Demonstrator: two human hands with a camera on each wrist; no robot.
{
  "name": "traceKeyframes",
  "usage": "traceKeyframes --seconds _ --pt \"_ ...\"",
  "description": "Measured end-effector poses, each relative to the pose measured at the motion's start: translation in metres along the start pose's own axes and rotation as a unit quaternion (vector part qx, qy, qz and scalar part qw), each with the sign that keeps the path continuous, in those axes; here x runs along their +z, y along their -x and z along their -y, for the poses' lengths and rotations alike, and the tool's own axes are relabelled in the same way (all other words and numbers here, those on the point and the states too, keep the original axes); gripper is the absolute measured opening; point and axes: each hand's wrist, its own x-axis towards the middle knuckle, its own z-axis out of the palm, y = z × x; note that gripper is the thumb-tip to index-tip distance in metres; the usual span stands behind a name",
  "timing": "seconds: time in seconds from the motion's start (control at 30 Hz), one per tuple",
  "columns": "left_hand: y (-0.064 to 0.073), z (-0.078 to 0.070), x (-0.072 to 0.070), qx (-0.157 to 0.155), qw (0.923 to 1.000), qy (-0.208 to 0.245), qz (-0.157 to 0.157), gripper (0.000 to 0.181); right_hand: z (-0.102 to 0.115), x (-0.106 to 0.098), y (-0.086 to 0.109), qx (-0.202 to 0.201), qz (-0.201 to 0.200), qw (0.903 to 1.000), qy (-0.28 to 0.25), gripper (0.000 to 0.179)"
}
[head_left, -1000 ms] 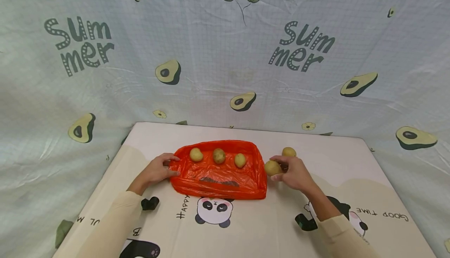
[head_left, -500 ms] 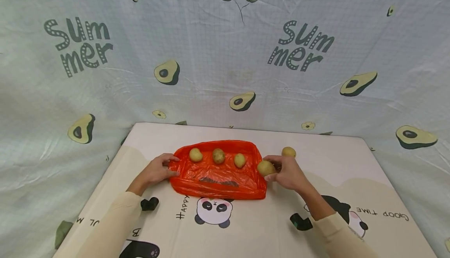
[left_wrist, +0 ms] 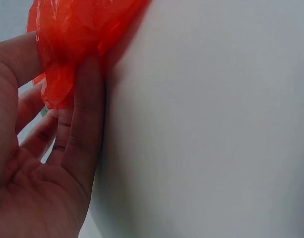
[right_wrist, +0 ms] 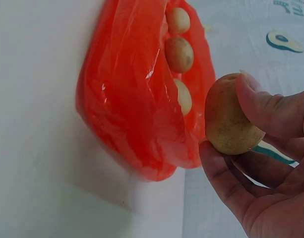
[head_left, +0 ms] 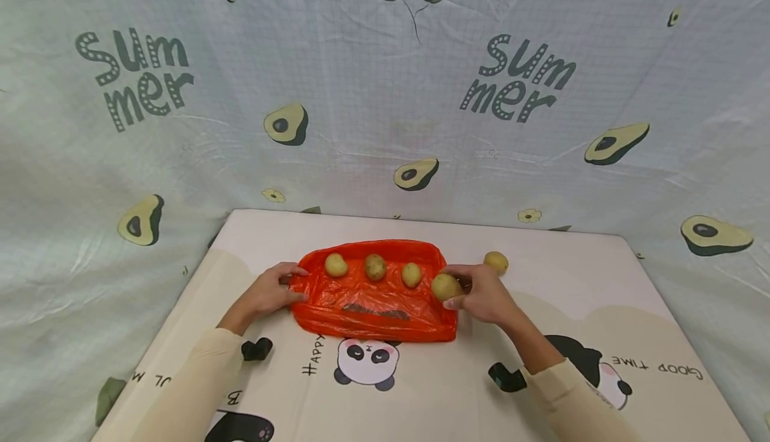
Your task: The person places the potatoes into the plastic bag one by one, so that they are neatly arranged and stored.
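Moved a round potato (head_left: 445, 287) with the right hand (head_left: 486, 293) toward nine o'clock since half a second earlier, over the three o'clock rim of the red bag (head_left: 375, 328). Pinched it between thumb and fingertips. Held the bag's nine o'clock end in the left hand (head_left: 269, 293), nipping it between thumb and fingers. Saw inside a pale potato (head_left: 335, 265) at ten, a brown potato (head_left: 375, 267) at twelve and a small potato (head_left: 412, 275) at two o'clock. Spotted a loose potato (head_left: 496, 262) on the table (head_left: 433, 388), one o'clock from the right hand.

Soft light fills the head view; glare flecks the red plastic (right_wrist: 127, 99) in both wrist views.
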Motion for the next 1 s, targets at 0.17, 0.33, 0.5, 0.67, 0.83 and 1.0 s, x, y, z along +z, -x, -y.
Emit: traceKeyframes --seconds 0.17,0.33,0.5,0.67,0.83,1.0 --pt "-0.001 0.001 0.000 0.002 1.0000 0.000 -0.001 0.051 0.004 0.004 -0.003 0.006 0.005 1.0000 0.000 0.051" --pt "-0.001 0.001 0.000 0.003 1.0000 -0.004 -0.001 0.051 0.006 0.009 -0.008 0.011 0.011 0.9998 -0.010 0.051" --pt "0.002 0.002 -0.003 0.003 0.9999 -0.013 -0.005 0.051 0.013 0.018 -0.014 0.010 0.019 0.9997 -0.007 0.052" --pt "0.002 0.002 -0.003 0.002 0.9999 -0.011 -0.005 0.050 0.020 0.024 -0.018 0.006 0.022 0.9997 0.004 0.054" --pt "-0.001 0.002 -0.001 0.003 0.9999 -0.015 -0.006 0.050 0.024 0.030 -0.019 0.011 0.023 0.9997 0.000 0.055" --pt "0.000 0.003 0.001 0.003 0.9999 -0.015 -0.007 0.050 0.029 0.040 -0.020 0.021 0.025 0.9994 -0.008 0.057"
